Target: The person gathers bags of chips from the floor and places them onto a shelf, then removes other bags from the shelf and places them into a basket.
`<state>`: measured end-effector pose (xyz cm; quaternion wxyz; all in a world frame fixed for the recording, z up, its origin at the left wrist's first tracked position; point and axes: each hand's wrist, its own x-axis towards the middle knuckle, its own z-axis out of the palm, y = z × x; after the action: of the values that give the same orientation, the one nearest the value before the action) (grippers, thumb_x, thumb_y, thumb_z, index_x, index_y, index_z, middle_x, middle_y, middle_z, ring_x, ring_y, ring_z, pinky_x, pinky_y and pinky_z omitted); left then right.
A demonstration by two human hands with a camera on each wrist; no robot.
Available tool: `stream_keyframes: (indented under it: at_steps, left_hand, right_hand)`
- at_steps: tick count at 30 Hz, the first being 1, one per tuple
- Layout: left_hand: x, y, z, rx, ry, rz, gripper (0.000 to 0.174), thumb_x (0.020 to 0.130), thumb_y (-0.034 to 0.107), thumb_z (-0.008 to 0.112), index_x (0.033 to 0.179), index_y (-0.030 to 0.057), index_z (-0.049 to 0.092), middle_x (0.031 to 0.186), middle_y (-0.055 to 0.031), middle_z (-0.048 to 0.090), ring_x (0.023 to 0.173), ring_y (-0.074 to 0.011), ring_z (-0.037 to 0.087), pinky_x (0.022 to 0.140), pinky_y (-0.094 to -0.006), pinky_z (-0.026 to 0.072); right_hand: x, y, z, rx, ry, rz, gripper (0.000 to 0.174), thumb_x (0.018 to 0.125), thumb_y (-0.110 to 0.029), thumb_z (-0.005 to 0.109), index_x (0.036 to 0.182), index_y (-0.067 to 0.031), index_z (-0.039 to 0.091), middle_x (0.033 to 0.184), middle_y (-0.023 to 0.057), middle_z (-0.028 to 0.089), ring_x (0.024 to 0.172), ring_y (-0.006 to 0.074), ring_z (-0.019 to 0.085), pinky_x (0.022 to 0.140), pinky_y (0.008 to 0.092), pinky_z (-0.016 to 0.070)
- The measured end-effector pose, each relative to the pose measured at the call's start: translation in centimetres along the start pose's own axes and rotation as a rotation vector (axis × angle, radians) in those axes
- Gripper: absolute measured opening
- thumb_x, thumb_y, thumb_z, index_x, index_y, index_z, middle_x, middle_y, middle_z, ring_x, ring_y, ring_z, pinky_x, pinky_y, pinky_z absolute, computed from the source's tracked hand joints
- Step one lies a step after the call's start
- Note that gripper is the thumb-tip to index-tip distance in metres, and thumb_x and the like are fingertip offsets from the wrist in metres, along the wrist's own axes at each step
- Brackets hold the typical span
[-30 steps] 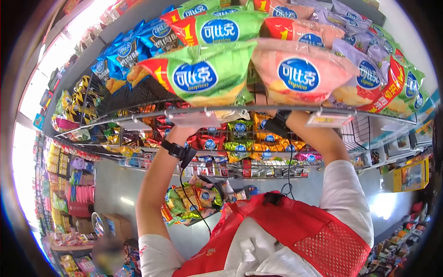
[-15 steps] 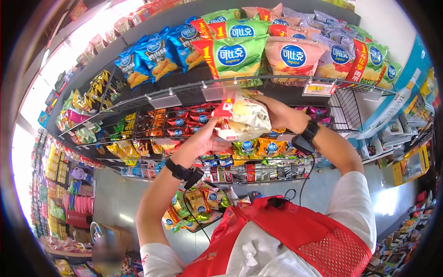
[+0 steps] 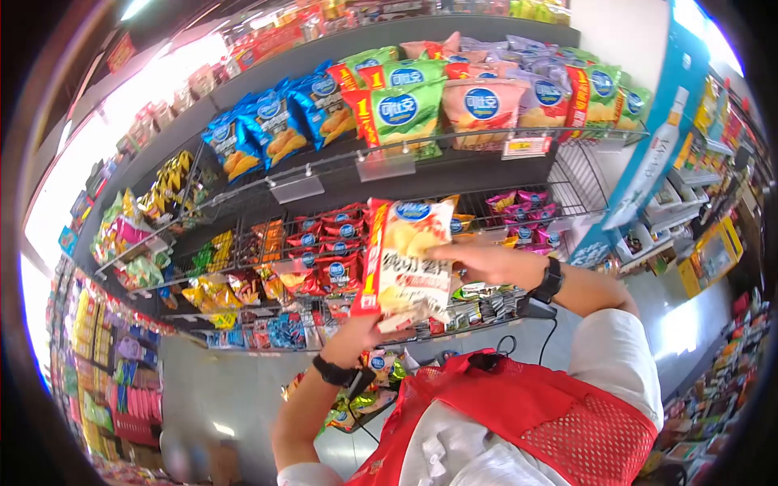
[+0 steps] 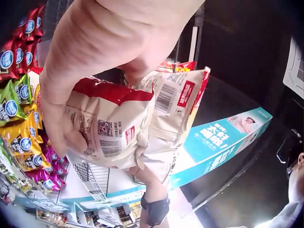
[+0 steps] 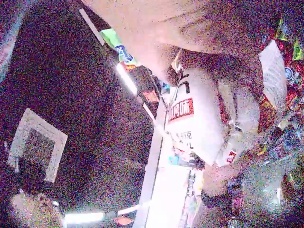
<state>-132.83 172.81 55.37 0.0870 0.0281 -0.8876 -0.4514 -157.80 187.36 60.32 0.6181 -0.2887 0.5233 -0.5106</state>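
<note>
Two white and red chip bags are held together; in the head view their front bag (image 3: 415, 255) stands upright with its printed front visible. The left hand (image 3: 356, 338) holds the lower left part; the left wrist view shows this hand (image 4: 95, 61) with fingers curled over one bag (image 4: 111, 126), beside a second bag (image 4: 168, 102). The right hand (image 3: 486, 263) grips the right edge, its thumb on the front. In the grainy right wrist view, the right hand (image 5: 161, 35) is above the white bag (image 5: 194, 118); its fingertips are partly hidden.
Behind the bags is a wire shelf (image 3: 356, 166) with green, pink, purple and blue chip bags above smaller packets (image 3: 336, 271). Below, a container of colourful packets, partly hidden by the left forearm, stands near the floor. A blue and white panel (image 3: 648, 166) rises at right.
Both hands have come down and back from the upper shelf's front edge. The white and red bags, mostly hidden at first, have turned upright before the lower shelf.
</note>
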Motion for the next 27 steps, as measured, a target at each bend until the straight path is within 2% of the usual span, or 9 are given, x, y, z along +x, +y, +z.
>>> stream_keyframes:
  at_steps: [1,4,6,8,10,12,15,22,27]
  left_hand:
    - [-0.8,-1.4,0.4,0.212,0.033,0.198,0.049,0.088,0.011,0.074,0.133,0.0042,0.056,0.129,-0.0098,0.065,0.114,-0.0203,0.062,0.098,-0.0342,0.0498]
    - [-1.8,-2.0,1.5,-0.242,0.004,0.04,0.048,0.088,0.014,0.074,0.132,0.0037,0.058,0.131,-0.0103,0.063,0.117,-0.0222,0.061,0.099,-0.0364,0.0493]
    - [-2.1,-4.4,2.4,-0.141,-0.032,0.073,0.048,0.091,0.017,0.07,0.134,0.0031,0.056,0.134,-0.0116,0.061,0.122,-0.0256,0.059,0.102,-0.0388,0.0478]
    - [-2.4,-5.0,2.7,-0.232,0.046,0.0,0.05,0.093,0.019,0.066,0.138,0.0024,0.052,0.136,-0.0128,0.059,0.123,-0.027,0.058,0.102,-0.0389,0.0477]
    - [-2.8,-3.0,2.0,0.045,0.131,0.05,0.053,0.096,0.02,0.063,0.142,-0.0009,0.045,0.139,-0.0123,0.056,0.122,-0.0233,0.059,0.1,-0.0358,0.0493]
    - [-3.0,-1.8,3.1,-0.619,0.3,-0.226,0.05,0.092,0.019,0.068,0.137,0.0027,0.052,0.136,-0.0111,0.058,0.123,-0.0234,0.057,0.105,-0.0388,0.045]
    - [-2.9,1.2,2.1,-0.682,0.402,-0.127,0.056,0.094,0.014,0.065,0.144,0.0009,0.041,0.138,-0.0103,0.054,0.123,-0.0198,0.055,0.102,-0.0365,0.0479]
    - [-4.6,6.9,-5.7,-0.479,0.702,-0.174,0.07,0.083,-0.002,0.072,0.142,0.0036,0.036,0.127,-0.0077,0.058,0.111,-0.0173,0.062,0.091,-0.0308,0.0546]
    - [-1.5,8.8,-16.4,-0.306,0.933,0.069,0.075,0.083,-0.005,0.072,0.144,0.0048,0.031,0.132,-0.01,0.055,0.118,-0.021,0.059,0.1,-0.0352,0.0511]
  right_hand:
    - [0.2,0.7,0.2,-0.101,0.018,-0.016,0.05,0.093,-0.038,0.066,0.133,-0.0095,0.057,0.127,0.0056,0.063,0.115,0.0174,0.06,0.091,0.0354,0.0527]
    - [-0.5,1.6,1.7,-0.193,-0.125,-0.229,0.062,0.093,-0.035,0.067,0.142,-0.0022,0.046,0.13,0.01,0.06,0.118,0.0151,0.056,0.094,0.0319,0.0509]
    - [-0.3,2.2,2.0,-0.273,-0.095,-0.198,0.053,0.094,-0.036,0.068,0.13,-0.0012,0.052,0.105,0.0023,0.064,0.089,0.0091,0.059,0.067,0.0247,0.0489]
    - [-0.5,1.9,2.5,-0.46,-0.014,-0.194,0.041,0.093,-0.035,0.07,0.115,-0.0038,0.055,0.095,0.0001,0.059,0.078,0.0062,0.053,0.061,0.0229,0.0417]
    - [-0.1,2.6,2.9,-0.412,-0.013,-0.26,0.038,0.093,-0.036,0.071,0.107,-0.005,0.056,0.09,-0.0002,0.058,0.076,0.0057,0.051,0.061,0.0235,0.0414]
    - [0.0,2.8,3.0,-0.387,-0.038,-0.299,0.035,0.092,-0.036,0.072,0.102,-0.0058,0.056,0.087,-0.0008,0.057,0.075,0.0052,0.05,0.061,0.0239,0.0412]
    - [-0.9,1.3,3.4,-0.354,-0.119,-0.275,0.019,0.096,-0.019,0.069,0.098,-0.0041,0.058,0.093,-0.001,0.064,0.087,0.0054,0.056,0.074,0.0252,0.0476]
    - [-2.6,-8.6,5.6,-0.34,-0.212,-0.698,0.016,0.098,-0.015,0.065,0.089,-0.0088,0.053,0.079,-0.0047,0.062,0.069,-0.0004,0.053,0.056,0.0203,0.0439]
    - [0.9,-18.8,6.5,-0.581,0.255,-1.18,0.025,0.097,-0.022,0.066,0.086,-0.005,0.052,0.069,-0.0009,0.056,0.054,0.0039,0.052,0.045,0.0217,0.0396]
